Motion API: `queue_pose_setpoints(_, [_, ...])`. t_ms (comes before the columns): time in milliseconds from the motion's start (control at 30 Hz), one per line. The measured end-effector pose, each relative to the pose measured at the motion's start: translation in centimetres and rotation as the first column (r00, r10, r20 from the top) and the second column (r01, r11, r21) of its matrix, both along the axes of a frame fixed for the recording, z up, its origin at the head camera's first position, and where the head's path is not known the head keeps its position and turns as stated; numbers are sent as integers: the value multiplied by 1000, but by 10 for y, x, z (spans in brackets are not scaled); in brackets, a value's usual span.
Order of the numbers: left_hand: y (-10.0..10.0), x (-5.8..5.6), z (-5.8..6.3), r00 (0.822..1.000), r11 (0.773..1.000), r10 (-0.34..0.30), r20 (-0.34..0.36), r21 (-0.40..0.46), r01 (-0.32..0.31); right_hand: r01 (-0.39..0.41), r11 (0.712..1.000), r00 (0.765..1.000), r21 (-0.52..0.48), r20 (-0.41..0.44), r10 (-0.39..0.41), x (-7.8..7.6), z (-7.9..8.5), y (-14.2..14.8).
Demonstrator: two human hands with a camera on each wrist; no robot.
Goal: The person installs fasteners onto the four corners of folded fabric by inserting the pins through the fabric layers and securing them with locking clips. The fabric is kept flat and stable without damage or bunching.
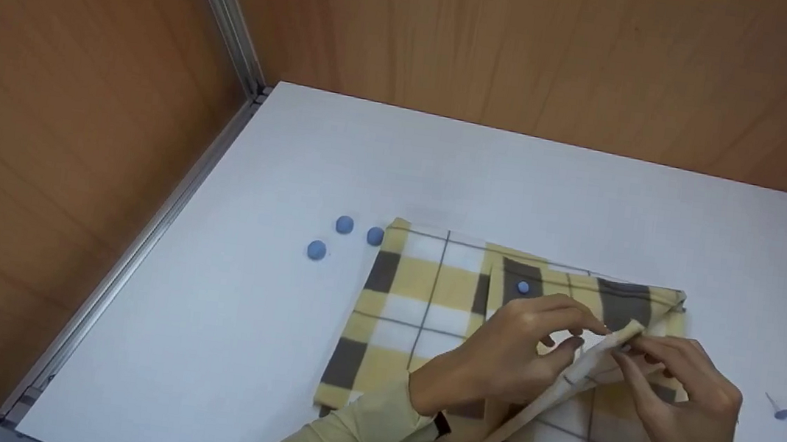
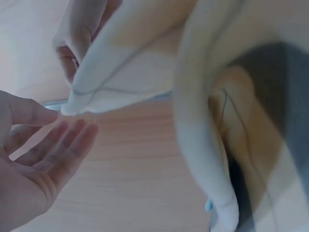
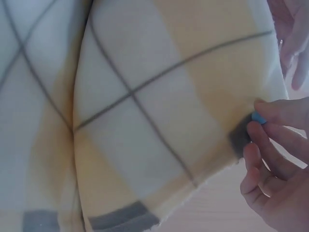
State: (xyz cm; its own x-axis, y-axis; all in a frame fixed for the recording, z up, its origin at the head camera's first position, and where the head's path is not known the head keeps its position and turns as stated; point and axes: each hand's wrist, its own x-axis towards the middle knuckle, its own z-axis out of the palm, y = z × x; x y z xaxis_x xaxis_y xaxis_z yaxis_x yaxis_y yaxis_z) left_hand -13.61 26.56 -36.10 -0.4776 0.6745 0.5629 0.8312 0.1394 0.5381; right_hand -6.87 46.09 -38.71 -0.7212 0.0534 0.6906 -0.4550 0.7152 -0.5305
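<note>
A plaid cloth (image 1: 398, 310) in yellow, white and dark grey lies folded on the table, with one edge (image 1: 584, 365) lifted between my hands. At that edge, my right hand (image 1: 688, 399) pinches a blue-headed pin (image 3: 259, 117) against the cloth between thumb and fingers. A thin needle (image 2: 94, 118) pokes out below the lifted corner in the left wrist view. On the other side, my left hand (image 1: 520, 347) has its fingers spread loosely, thumb tip right by the corner. Another blue round head (image 1: 523, 287) sits on the folded part of the cloth.
Three blue round pieces, including the nearest one (image 1: 316, 249), lie by the cloth's left side. A loose pin (image 1: 781, 412) with a blue head lies right of my right hand. Wooden panels (image 1: 531, 51) border the white table (image 1: 204, 318) at the back and left.
</note>
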Motion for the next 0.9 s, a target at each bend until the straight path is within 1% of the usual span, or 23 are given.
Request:
queue_pose_setpoints(33, [-3,-2,0,1000,1000,12,-7,3,-12,5,1000,1000,-1,-1,-5,0,0,0])
queue_pose_setpoints(100, [-11,-7,0,999,999,33,3,13,-33,14,1000,1000,-4,-3,-14,2,0,0])
queue_pose_setpoints(300, [-34,-22,-7,994,991,107,17,73,-108,30,1000,1000,-1,5,-30,6,3,1])
queue_pose_setpoints(467, [-51,-34,-10,982,981,183,42,58,-185,23,999,1000,-23,6,-23,12,12,-2])
queue_pose_setpoints(600, [-65,-42,-10,964,966,255,77,24,-258,34,999,999,-28,19,-34,16,17,-4])
queue_pose_setpoints(667, [-74,-46,-11,950,954,295,100,16,-298,40,999,999,-25,25,-39,17,17,-3])
queue_pose_setpoints(767, [-88,-54,-13,929,937,343,138,17,-349,45,999,999,-18,28,-44,15,12,0])
queue_pose_setpoints(900, [-109,-63,-16,909,921,370,190,50,-386,48,999,998,-18,37,-48,14,2,6])
